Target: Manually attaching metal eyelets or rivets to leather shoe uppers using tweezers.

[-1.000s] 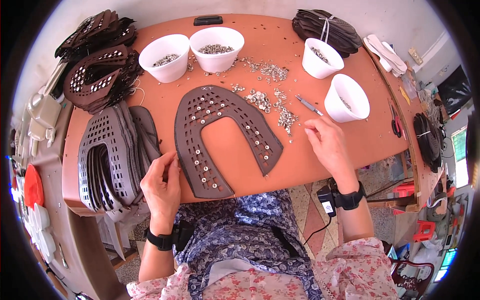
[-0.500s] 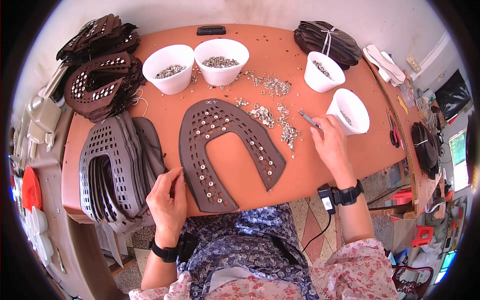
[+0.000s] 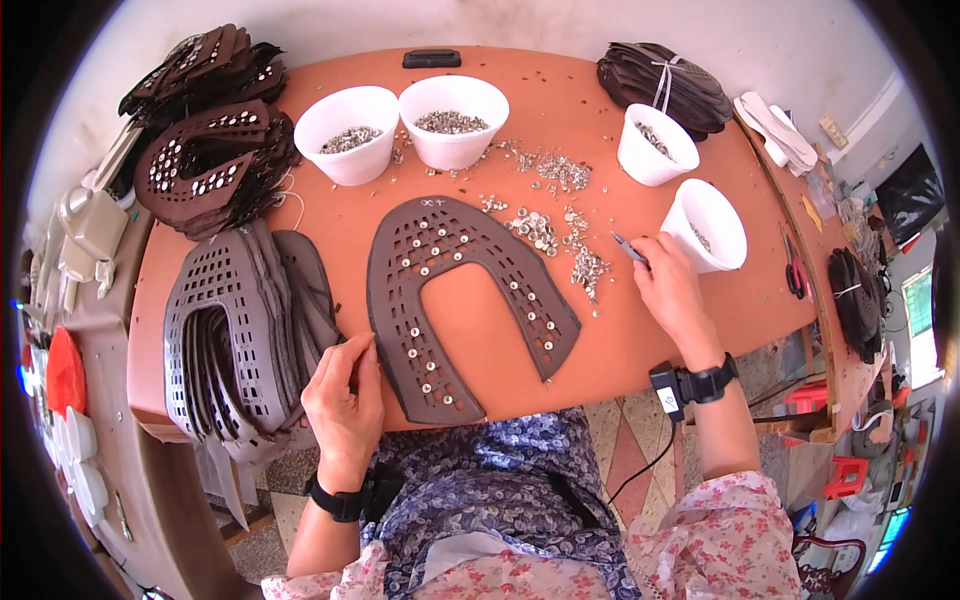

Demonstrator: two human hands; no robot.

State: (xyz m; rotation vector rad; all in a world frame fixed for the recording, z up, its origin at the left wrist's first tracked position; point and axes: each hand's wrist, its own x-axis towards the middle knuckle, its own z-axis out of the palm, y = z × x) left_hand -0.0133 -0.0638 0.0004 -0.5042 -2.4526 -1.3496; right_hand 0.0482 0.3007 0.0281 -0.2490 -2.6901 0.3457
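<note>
A dark brown U-shaped shoe upper (image 3: 398,285) lies flat on the table in front of me. Rows of slots cut through it, and small silver studs sit along both arms and the curved top. By its left edge is my left hand (image 3: 345,395), thumb and fingers pinched together; whether they hold anything is hidden. To the right of the upper, my right hand (image 3: 672,290) grips a slim grey pointed tool (image 3: 629,248) whose tip points up and left. Loose silver studs (image 3: 588,268) lie in small heaps between the upper and that hand.
Two white bowls of studs (image 3: 347,135) stand at the back of the orange table (image 3: 630,350), two more white cups (image 3: 712,228) at the right. Stacked uppers (image 3: 225,320) fill the left side. A tied bundle (image 3: 668,85) and red-handled scissors (image 3: 797,272) are at the right.
The whole view has shifted slightly, with things a little further right. The tool in my right hand has tilted slightly. My left hand stays beside the upper's edge.
</note>
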